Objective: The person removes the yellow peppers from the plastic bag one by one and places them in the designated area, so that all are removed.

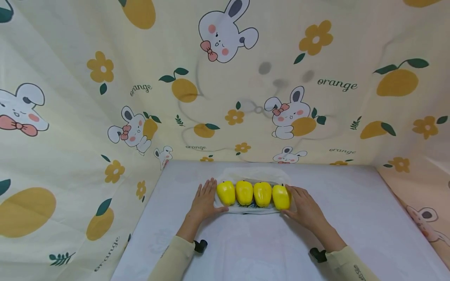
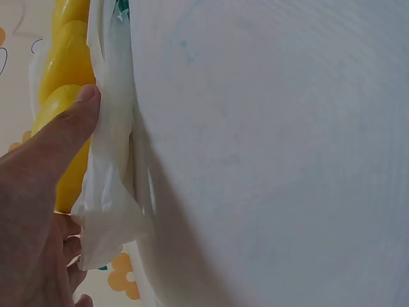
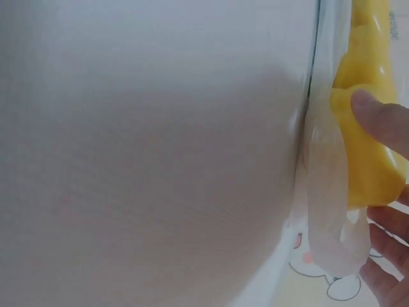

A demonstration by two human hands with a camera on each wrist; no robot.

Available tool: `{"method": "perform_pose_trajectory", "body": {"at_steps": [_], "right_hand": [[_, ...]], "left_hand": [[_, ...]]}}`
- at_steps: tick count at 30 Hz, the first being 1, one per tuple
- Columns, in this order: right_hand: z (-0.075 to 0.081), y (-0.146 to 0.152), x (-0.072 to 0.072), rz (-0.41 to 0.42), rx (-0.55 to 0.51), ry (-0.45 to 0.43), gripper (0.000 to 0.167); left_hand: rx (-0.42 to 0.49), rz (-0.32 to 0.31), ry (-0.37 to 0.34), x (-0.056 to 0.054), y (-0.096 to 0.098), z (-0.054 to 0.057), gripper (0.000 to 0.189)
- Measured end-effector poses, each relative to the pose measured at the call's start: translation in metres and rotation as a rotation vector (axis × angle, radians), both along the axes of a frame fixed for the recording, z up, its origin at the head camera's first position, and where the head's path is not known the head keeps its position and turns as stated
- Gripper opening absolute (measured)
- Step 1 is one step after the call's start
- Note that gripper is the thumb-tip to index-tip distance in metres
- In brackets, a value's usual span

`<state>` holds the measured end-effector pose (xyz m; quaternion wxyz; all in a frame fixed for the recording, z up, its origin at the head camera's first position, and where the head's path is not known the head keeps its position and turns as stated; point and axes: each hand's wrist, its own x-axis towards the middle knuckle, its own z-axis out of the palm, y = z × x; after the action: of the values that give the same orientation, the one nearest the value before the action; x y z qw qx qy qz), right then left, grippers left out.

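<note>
Several glossy yellow bell peppers [image 1: 244,192] lie side by side in a row on a thin white plastic bag [image 1: 239,210], stems toward the back. At the row's left end is my left hand [image 1: 205,201], fingers extended away from me and thumb along the bag's near edge. In the left wrist view, the thumb [image 2: 70,125] rests against the end pepper [image 2: 57,105]. My right hand [image 1: 306,207] touches the rightmost pepper [image 1: 281,197], thumb at its near end and fingers along its right side. The right wrist view shows this thumb [image 3: 380,118] on the yellow skin, with the other fingers spread below.
A white-covered table [image 1: 242,249] lies under the bag. Cream cloth [image 1: 218,109] printed with rabbits, oranges and flowers stands behind and on both sides. Small black devices [image 1: 200,246] sit at both wrists by the beige sleeves.
</note>
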<state>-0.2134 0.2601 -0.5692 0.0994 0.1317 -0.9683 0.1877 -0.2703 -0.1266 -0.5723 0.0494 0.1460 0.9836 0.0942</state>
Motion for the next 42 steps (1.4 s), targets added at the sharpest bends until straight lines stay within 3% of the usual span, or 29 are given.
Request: {"method": "perform_pose_trajectory", "body": {"at_steps": [13,25,42], "right_hand": [[0.004,0.004,0.006,0.027,-0.092,0.057,0.097],[0.019,0.006,0.012,0.036,-0.166,-0.021,0.095],[0.034,0.022,0.019,0.084,-0.290,-0.003,0.095]], "left_hand": [[-0.004,-0.003,0.012,0.001,-0.001,-0.004,0.125],[0.006,-0.003,0.004,0.001,0.000,-0.006,0.125],[-0.037,-0.004,-0.008,-0.002,0.001,-0.011,0.126]]}}
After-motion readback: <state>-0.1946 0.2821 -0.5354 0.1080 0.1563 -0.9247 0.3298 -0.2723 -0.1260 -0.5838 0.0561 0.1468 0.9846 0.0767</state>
